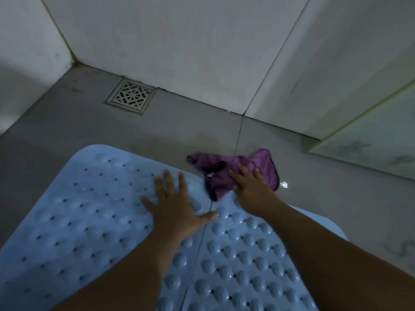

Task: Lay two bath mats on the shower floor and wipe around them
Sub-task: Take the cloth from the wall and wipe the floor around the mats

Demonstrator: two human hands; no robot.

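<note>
Below, a grey tiled shower floor [67, 126] meets pale wall tiles [179, 41], with no brand, label or writing readable on anything. Two light blue bath mats lie side by side at 6 o'clock, edges touching or nearly so: the left mat [74, 209] dotted with small holes, the right mat [242, 261] covered in raised bumps. A frosted glass panel [370, 140] stands at 3 o'clock. A square metal drain grate [130, 97] sits against the wall at 11 o'clock. A crumpled purple cloth [215, 173] lies on the floor just beyond the mats' far corners. The left hand [177, 209] presses flat on the left mat, fingers spread, holding nothing. The right hand [251, 187] rests open, fingers on the cloth, not closed around it.
</note>
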